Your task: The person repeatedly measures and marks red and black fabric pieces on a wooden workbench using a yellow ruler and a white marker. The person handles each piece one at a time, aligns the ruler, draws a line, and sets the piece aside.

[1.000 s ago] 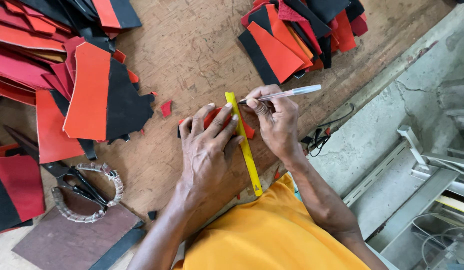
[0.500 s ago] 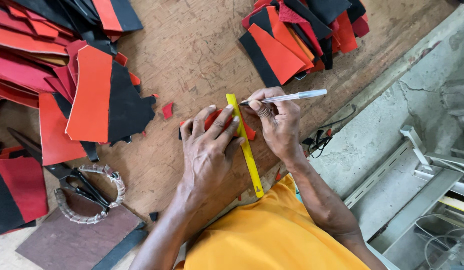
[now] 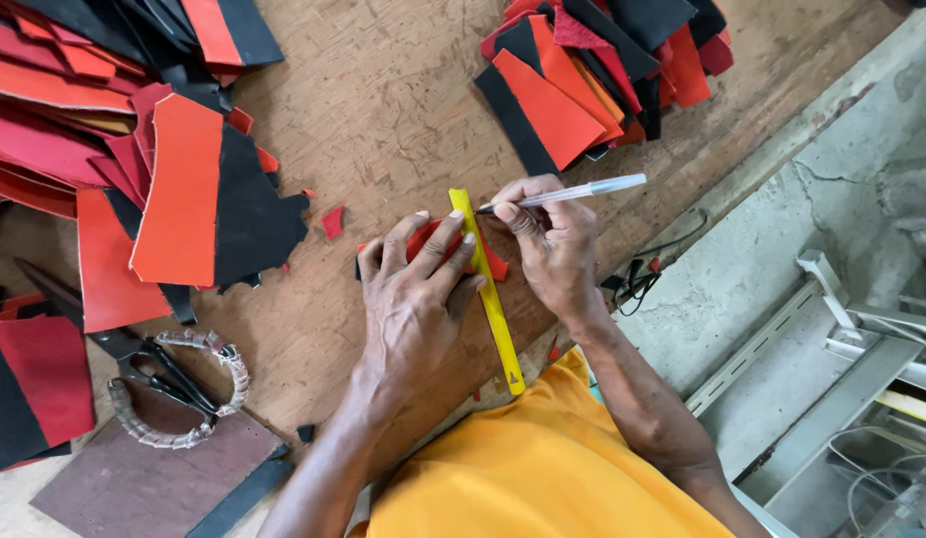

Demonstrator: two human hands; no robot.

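left hand (image 3: 413, 299): fingers spread, pressing yellow ruler (image 3: 488, 289) flat onto a red leather piece (image 3: 488, 261) on the wooden bench (image 3: 383, 120) | right hand (image 3: 553, 244): fingers pinching a clear pen (image 3: 573, 192), tip at ruler's edge | scissors (image 3: 154, 374) left | red-black leather stacks (image 3: 593, 80) beyond

A small leather-goods workshop: a scarred, knife-scored wooden counter (image 3: 383, 110) carries heaps of cut red, orange and black leather pieces (image 3: 134, 149) on one side and a second stack of cut pieces (image 3: 593, 80) on the other, with loose offcuts (image 3: 332, 221) scattered between them. Heavy shears with wrapped handles (image 3: 169, 384) lie on a dark brown leather sheet (image 3: 134, 488) near the counter's edge. A worker in an orange shirt (image 3: 543, 478) presses a yellow ruler (image 3: 488, 294) onto a red piece and marks along it with a pen (image 3: 573, 192). Beside the counter run a cracked concrete ledge (image 3: 782, 229) and metal framing (image 3: 862, 339).
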